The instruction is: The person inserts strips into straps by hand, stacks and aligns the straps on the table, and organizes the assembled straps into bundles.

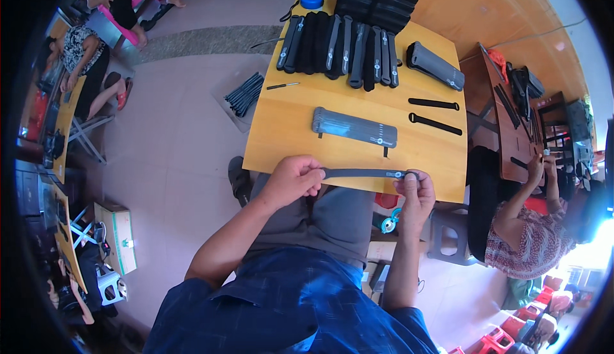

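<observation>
A dark grey strap [361, 173] with a pale printed mark is stretched level between my hands over the table's near edge. My left hand [299, 180] pinches its left end, fingers curled. At the other end, my right hand [416, 195] grips the strap near the mark between thumb and fingers. Just beyond it lies a flat grey bundle of straps [352, 127], with short dark tabs poking out underneath. Two single black straps [435, 124] with looped ends rest on the table to the right.
Rows of strap bundles [339, 47] and a black stack [374, 2] fill the table's [281, 143] far side. Another bundle [435, 66] lies far right, a blue tape measure [311, 0] far left, a thin pen-like tool [283, 86] at the left edge. Other people work at both sides.
</observation>
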Demonstrator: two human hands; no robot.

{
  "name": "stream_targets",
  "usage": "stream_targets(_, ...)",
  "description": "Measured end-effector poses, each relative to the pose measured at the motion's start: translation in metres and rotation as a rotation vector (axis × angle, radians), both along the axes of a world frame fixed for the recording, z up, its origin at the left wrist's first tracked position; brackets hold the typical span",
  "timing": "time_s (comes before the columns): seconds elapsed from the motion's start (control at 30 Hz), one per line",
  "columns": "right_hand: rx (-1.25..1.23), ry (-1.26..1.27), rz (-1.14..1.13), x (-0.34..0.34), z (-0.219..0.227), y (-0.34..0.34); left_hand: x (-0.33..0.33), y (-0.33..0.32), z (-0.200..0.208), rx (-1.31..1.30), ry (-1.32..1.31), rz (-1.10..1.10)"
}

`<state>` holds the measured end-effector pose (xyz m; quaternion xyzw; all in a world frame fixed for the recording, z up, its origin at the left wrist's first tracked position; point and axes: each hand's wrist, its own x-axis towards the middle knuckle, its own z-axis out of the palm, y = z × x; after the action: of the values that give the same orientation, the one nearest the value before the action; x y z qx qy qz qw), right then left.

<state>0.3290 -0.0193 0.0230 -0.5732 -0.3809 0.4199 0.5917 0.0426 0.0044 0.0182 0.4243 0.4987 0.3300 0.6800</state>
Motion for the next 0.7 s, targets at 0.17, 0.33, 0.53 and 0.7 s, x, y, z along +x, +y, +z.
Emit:
stream_targets(0.17, -0.091, -0.061, 0.063, 0.008, 0.001, 0.018, -0.01, 0.024, 0.0, 0.016, 0.087, 0.052)
stream_targets(0.33, -0.156, -0.132, 0.211, 0.019, -0.003, 0.042, -0.013, 0.043, -0.004, 0.129, 0.246, 0.105)
stream_targets(0.53, -0.192, -0.331, 0.2, 0.018, -0.009, 0.066, -0.013, 0.062, -0.006, 0.324, 0.584, 0.048)
stream_targets(0.7, -0.266, -0.504, 0.254, 0.016, 0.002, 0.079, -0.007, 0.074, 0.002, 0.444, 0.676, 0.082)
